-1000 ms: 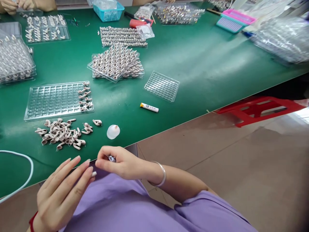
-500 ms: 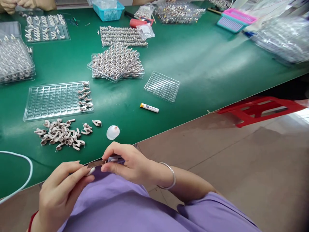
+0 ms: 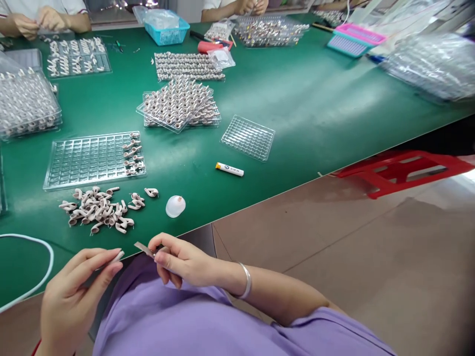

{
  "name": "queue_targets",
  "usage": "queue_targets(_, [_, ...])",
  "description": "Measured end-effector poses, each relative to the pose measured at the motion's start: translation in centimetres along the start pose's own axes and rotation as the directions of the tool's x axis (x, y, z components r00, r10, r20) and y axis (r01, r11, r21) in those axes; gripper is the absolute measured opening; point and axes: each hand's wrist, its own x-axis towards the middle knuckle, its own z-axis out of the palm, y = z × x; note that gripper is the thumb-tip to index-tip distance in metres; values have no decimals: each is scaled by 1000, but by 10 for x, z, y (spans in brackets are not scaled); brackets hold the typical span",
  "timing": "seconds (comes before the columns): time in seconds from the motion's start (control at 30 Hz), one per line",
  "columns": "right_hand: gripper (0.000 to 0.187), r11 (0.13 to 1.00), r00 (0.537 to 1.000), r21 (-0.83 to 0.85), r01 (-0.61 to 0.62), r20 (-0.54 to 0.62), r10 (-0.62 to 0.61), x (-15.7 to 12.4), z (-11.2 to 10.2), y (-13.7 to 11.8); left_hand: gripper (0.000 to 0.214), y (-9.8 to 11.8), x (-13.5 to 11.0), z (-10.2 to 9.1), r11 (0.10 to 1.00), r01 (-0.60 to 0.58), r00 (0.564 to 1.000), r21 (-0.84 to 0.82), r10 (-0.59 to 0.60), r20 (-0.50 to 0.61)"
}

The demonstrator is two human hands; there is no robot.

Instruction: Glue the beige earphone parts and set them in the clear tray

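My left hand (image 3: 76,291) pinches a small white earphone shell (image 3: 119,256) between thumb and fingertips; most of it is hidden by the fingers. My right hand (image 3: 185,262) is closed around the handle of a small knife, and its flat blade (image 3: 143,248) points left toward the shell. A gap separates blade and shell. Both hands are at the table's front edge, above my lap. Just beyond them lies a loose pile of earphone shells (image 3: 99,210). A clear compartment tray (image 3: 87,160) behind the pile has shells along its right end.
A translucent cup-like piece (image 3: 175,206) and a white tube marked with letters (image 3: 230,169) lie near the edge. Farther back are an unfilled clear tray (image 3: 248,137), stacked filled trays (image 3: 178,105) and a blue basket (image 3: 167,33). Co-workers' hands (image 3: 40,24) are across the table. A white cable (image 3: 39,241) curves at left.
My hands have moved apart: the left went left with the shell, and the knife blade, earlier close to the shell, now stands clear of it. The view has tilted up slightly.
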Motion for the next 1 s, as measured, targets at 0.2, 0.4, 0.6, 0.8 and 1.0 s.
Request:
queue_targets(0.2, [27,969,998,-240,63,-4,-66,-7,0,-25,18,-3,0,-2,999,-23,1000,41,22,16])
queue_targets(0.4, [29,959,996,-269,83,32,-77,-7,-2,-31,17,-5,-1,0,997,-78,997,25,79,-4])
queue_targets(0.6, [39,979,998,-199,38,57,-27,-8,0,-37,22,0,-1,2,996,-86,995,-1,86,-47])
queue_targets(0.8, [38,996,998,-90,12,55,-7,-7,1,-41,19,3,2,3,998,-68,997,-19,67,-39])
queue_targets(1.0, [37,995,994,-73,63,96,-56,-7,0,-41,20,3,1,5,997,-78,995,-15,77,-55])
